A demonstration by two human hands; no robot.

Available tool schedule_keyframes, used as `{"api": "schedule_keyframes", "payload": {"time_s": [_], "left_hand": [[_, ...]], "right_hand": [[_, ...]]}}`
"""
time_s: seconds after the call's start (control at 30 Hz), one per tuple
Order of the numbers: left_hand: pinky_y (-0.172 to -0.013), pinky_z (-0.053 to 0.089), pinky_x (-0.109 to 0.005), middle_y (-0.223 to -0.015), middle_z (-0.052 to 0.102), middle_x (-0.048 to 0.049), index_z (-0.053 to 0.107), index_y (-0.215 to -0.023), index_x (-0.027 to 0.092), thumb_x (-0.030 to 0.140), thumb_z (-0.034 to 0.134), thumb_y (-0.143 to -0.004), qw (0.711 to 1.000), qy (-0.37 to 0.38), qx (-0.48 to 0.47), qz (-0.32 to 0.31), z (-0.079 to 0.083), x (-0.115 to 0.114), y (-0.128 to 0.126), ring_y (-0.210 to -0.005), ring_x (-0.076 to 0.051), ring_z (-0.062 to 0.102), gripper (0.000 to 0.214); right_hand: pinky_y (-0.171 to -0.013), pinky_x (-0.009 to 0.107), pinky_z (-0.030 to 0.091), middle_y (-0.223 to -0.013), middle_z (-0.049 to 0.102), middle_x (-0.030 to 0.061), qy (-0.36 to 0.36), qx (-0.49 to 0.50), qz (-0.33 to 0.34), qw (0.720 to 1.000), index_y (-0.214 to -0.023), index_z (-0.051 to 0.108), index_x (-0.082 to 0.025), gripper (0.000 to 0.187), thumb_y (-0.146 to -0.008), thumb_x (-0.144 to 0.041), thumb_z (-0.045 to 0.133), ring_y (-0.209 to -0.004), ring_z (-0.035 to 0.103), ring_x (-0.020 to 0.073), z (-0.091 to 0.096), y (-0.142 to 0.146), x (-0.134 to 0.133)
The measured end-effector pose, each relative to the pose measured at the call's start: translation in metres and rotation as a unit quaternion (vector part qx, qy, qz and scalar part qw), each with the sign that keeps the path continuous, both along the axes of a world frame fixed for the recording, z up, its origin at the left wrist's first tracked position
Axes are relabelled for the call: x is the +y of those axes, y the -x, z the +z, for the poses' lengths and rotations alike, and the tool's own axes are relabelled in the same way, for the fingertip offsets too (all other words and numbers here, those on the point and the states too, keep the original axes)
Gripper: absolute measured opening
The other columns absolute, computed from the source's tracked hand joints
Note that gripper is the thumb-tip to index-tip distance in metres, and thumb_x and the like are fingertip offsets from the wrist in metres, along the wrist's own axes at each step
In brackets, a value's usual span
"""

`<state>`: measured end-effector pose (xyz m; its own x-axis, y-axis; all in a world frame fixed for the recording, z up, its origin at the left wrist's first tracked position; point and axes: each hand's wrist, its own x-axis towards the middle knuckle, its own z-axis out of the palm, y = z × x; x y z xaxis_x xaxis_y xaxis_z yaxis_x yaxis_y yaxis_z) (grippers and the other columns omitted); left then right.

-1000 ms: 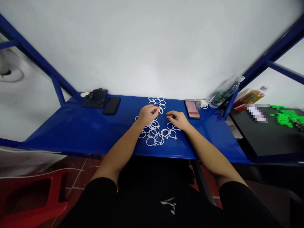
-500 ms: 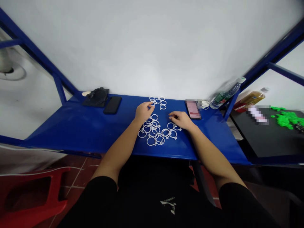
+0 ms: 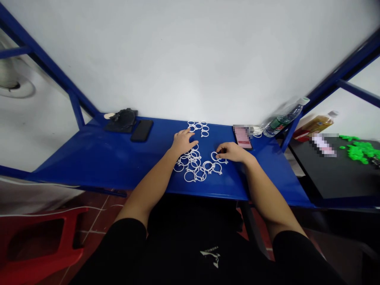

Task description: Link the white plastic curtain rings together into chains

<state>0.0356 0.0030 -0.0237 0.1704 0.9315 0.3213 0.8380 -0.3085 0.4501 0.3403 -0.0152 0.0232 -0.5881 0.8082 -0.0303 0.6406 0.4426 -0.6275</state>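
Observation:
Several white curtain rings with small clips lie in a loose pile (image 3: pixel 195 163) on the blue tabletop (image 3: pixel 113 162). Over the far left of that pile, my left hand (image 3: pixel 182 143) has its fingers and thumb apart and holds nothing. My right hand (image 3: pixel 233 152) pinches the edge of one white curtain ring (image 3: pixel 214 156), which looks slightly tilted, at the pile's right. Another ring (image 3: pixel 222 161) lies partly under the right fingers. Beyond my left fingertips, by the wall, a smaller group of rings (image 3: pixel 204 133) lies spread out.
A black phone (image 3: pixel 141 130) and a dark crumpled item (image 3: pixel 122 120) are at the back left. At the back right are a lit phone (image 3: pixel 243 139), a white cable (image 3: pixel 257 131) and a leaning bottle (image 3: pixel 280 122). Green pieces (image 3: pixel 360 151) lie on a black table; a red stool (image 3: pixel 71 237) is lower left.
My left hand has drawn back slightly from the far group, its fingers spreading. My right hand has come down onto a ring at the pile's right and pinched it, tilting it.

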Motion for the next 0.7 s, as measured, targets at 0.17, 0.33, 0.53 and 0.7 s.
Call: {"api": "schedule_keyframes", "payload": {"time_s": [0.17,0.33,0.53,0.7], "left_hand": [[-0.121,0.030,-0.067,-0.153,0.060,-0.0131,0.073,-0.130,0.027,0.054,0.074,-0.089,1.000,0.022,0.018,-0.004,-0.001,-0.001,0.000,-0.144,-0.042,0.049,0.049],[-0.124,0.020,-0.071,-0.138,0.070,-0.0136,0.074,-0.126,0.026,0.050,0.073,-0.091,0.999,0.018,0.037,-0.017,0.001,-0.006,-0.002,-0.136,-0.039,0.056,0.042],[-0.120,0.032,-0.065,-0.126,0.077,-0.0112,0.077,-0.119,0.026,0.047,0.075,-0.089,0.998,-0.019,0.048,-0.024,0.009,-0.013,-0.007,-0.121,-0.036,0.066,0.036],[-0.093,0.056,-0.043,-0.108,0.081,-0.0089,0.077,-0.122,0.025,0.044,0.070,-0.094,0.995,-0.023,-0.018,-0.091,0.020,-0.015,-0.011,-0.093,-0.025,0.075,0.034]], "right_hand": [[-0.063,0.026,0.043,-0.074,0.073,-0.0001,-0.050,-0.004,0.011,0.999,-0.077,0.075,-0.021,0.012,-0.086,-0.028,0.071,-0.064,0.063,0.0143,-0.002,0.010,-0.002],[-0.061,0.027,0.039,-0.073,0.071,0.0003,-0.100,-0.001,-0.031,0.994,-0.081,0.071,-0.021,0.016,-0.092,-0.031,0.065,-0.062,0.059,0.0145,0.002,0.016,-0.005],[-0.060,0.028,0.040,-0.074,0.071,0.0011,-0.125,0.032,-0.107,0.986,-0.096,0.070,-0.022,0.017,-0.096,-0.037,0.062,-0.064,0.061,0.0175,-0.003,0.019,-0.005],[-0.061,0.030,0.043,-0.075,0.071,0.0005,-0.131,0.070,-0.135,0.980,-0.115,0.066,-0.022,0.024,-0.094,-0.035,0.063,-0.063,0.063,0.0190,-0.007,0.019,-0.003]]}}
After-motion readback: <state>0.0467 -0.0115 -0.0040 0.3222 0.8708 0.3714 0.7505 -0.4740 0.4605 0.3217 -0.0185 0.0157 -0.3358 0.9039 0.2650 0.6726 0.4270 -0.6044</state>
